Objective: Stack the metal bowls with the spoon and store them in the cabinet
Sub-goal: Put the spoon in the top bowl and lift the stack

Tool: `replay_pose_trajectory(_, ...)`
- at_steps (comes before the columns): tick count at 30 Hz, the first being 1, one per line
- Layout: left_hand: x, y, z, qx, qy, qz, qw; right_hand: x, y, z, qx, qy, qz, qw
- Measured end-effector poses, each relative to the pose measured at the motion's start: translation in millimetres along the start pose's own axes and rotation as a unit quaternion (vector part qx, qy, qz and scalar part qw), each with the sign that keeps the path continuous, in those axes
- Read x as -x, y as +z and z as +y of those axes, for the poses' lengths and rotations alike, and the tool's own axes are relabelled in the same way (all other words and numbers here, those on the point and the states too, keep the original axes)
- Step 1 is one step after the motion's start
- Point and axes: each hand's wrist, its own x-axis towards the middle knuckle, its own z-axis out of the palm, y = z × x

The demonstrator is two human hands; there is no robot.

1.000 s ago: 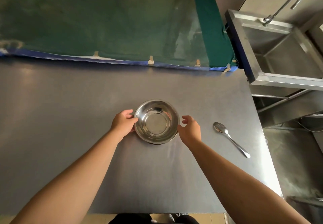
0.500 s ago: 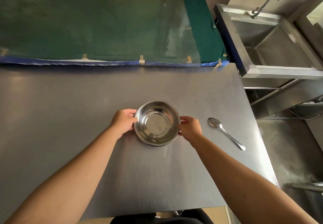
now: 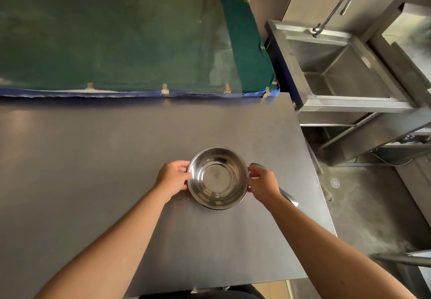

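Note:
A stack of shiny metal bowls (image 3: 217,177) sits in the middle of the steel table (image 3: 93,170). My left hand (image 3: 173,178) grips the stack's left rim and my right hand (image 3: 262,183) grips its right rim. A metal spoon (image 3: 289,198) lies on the table just right of the bowls. My right hand and wrist cover most of the spoon; only its bowl tip and handle end show. No cabinet is in view.
A green cloth-covered surface (image 3: 116,37) runs along the table's far edge. A steel sink (image 3: 338,72) with a tap (image 3: 331,14) stands at the back right. The table's right edge drops to a wet floor with a drain (image 3: 334,182).
My right hand has closed onto the bowls' right rim. Bowls and hands now sit right beside the spoon, with my right hand covering most of it. The camera has shifted.

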Motion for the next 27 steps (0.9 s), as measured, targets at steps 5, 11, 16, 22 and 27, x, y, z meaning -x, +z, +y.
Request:
replay_pose_trajectory(5, 8, 29, -9, -0.006, -0.014, 0.008, 1.000, -7, -18, 22, 0.032, 0.005, -0.007, 0.999)
replay_pose_trajectory(11, 15, 43, -18, -0.010, -0.034, 0.017, 0.999, -17, -28, 43, -0.002, 0.001, -0.038, 0.999)
replay_pose_trajectory(16, 17, 50, -21, -0.007, -0.038, 0.033, 0.999, -26, -43, 47, 0.062, -0.033, -0.007, 0.998)
replay_pose_trajectory(22, 20, 52, -26, 0.005, -0.043, 0.045, 0.998, -49, -63, 58, 0.256, -0.071, 0.002, 0.964)
replay_pose_trajectory(27, 21, 54, -27, 0.006, -0.050, 0.053, 0.997, -57, -60, 69, 0.345, -0.081, -0.008, 0.935)
